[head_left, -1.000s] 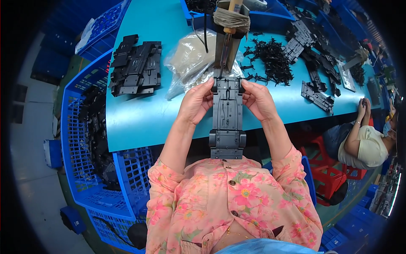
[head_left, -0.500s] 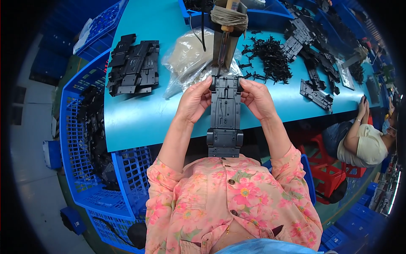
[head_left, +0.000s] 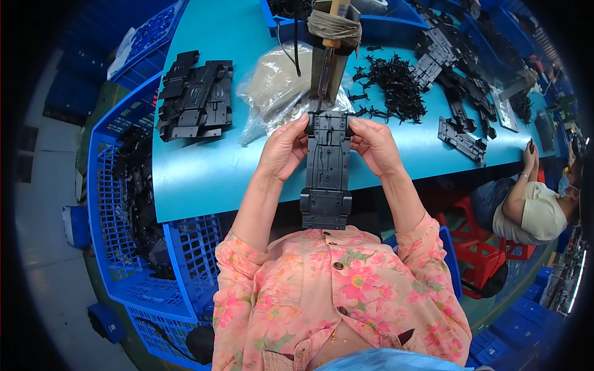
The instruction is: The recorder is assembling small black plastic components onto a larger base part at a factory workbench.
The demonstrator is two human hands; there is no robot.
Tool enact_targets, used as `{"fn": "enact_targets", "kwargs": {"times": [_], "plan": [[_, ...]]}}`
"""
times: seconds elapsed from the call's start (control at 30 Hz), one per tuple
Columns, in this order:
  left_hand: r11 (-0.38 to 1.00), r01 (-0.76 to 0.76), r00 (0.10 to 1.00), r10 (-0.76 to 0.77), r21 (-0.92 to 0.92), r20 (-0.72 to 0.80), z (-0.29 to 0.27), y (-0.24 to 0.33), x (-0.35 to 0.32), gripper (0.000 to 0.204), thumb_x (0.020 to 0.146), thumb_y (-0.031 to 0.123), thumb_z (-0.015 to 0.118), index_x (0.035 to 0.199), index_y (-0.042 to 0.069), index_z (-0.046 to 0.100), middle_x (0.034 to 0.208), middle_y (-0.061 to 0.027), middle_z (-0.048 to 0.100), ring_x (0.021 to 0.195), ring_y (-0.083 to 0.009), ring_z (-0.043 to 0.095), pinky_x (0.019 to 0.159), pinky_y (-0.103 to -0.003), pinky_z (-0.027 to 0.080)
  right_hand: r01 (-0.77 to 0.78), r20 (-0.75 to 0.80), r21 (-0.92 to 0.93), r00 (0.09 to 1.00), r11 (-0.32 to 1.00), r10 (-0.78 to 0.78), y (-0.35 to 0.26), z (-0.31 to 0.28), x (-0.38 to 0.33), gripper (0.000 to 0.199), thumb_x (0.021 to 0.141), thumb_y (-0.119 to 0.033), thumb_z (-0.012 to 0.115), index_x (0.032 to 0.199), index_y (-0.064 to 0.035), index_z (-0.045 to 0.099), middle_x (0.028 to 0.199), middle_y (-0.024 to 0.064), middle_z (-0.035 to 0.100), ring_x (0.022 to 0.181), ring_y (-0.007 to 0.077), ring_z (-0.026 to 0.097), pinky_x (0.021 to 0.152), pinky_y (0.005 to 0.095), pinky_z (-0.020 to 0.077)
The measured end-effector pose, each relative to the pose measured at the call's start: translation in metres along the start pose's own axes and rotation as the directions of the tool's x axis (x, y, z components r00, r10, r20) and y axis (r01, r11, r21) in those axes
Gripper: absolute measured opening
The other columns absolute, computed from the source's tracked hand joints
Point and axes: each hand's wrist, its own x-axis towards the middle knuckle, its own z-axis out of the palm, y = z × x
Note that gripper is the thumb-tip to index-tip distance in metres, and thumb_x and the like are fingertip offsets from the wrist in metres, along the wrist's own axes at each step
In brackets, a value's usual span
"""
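Between my two hands is a long black plastic chassis plate (head_left: 326, 164), its far end under the tip of an upright tool (head_left: 328, 68) with a light handle and cord wrapped round its mount. My left hand (head_left: 286, 147) grips the plate's far left corner, thumb on top and fingers curled beneath. On the far right corner my right hand (head_left: 376, 145) has the same pinch. The near end of the plate reaches past the table edge towards my shirt. Whether the tool tip touches the plate is hard to see.
Stacked black plates (head_left: 197, 99) lie left on the turquoise table (head_left: 247, 176). Behind the plate are a clear plastic bag (head_left: 272, 83) and a heap of small black parts (head_left: 399, 89). A blue crate (head_left: 111, 204) stands left; a co-worker (head_left: 526, 210) sits at right.
The plate has shifted very slightly to the left, along with both hands. My hold on it is unchanged.
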Motion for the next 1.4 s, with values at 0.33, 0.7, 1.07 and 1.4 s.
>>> {"fn": "enact_targets", "kwargs": {"times": [0.33,0.7,1.07,1.4], "plan": [[0.997,-0.03,1.0,0.031,0.068,-0.004,0.0033,-0.0004,-0.0021,0.023,0.083,0.028,0.056,0.091,0.006,0.057,0.08,-0.0001,0.059,0.069,-0.0065,0.054,0.061,-0.021,0.045,-0.007,-0.022,0.079,1.0,0.997,0.009,0.0032,0.0014,0.0007,0.022,0.08,-0.021,0.059,0.088,-0.0005,0.06,0.074,0.0004,0.058,0.063,0.0063,0.051,0.059,0.02,0.0439],[0.996,-0.032,0.999,0.035,0.085,-0.037,0.0048,-0.0003,-0.0038,0.025,0.082,0.028,0.056,0.093,0.006,0.057,0.083,-0.0002,0.059,0.071,-0.0068,0.054,0.063,-0.021,0.045,-0.003,0.005,0.063,1.0,0.998,0.002,0.0016,0.004,-0.001,0.023,0.082,-0.02,0.055,0.091,0.0008,0.058,0.08,0.0034,0.06,0.066,0.0081,0.053,0.061,0.0211,0.0428],[0.997,-0.032,0.998,0.035,0.074,-0.05,0.0051,-0.0005,-0.0026,0.024,0.082,0.028,0.057,0.091,0.006,0.058,0.078,0.0008,0.059,0.066,-0.0058,0.053,0.058,-0.02,0.044,0.001,0.011,0.085,1.0,0.996,-0.002,0.0009,0.0053,-0.0012,0.022,0.082,-0.02,0.056,0.09,0.0003,0.059,0.078,0.0028,0.06,0.065,0.0075,0.053,0.059,0.0197,0.0426],[0.994,-0.025,0.999,0.028,0.102,-0.028,0.0042,0.002,-0.0033,0.026,0.082,0.029,0.056,0.093,0.005,0.058,0.08,0.0009,0.059,0.068,-0.0055,0.053,0.062,-0.02,0.044,-0.01,0.02,0.071,1.0,0.997,0.008,-0.0025,0.0071,-0.0032,0.022,0.083,-0.021,0.053,0.089,0.0,0.057,0.082,0.0033,0.059,0.068,0.0087,0.053,0.059,0.0209,0.0411]]}}
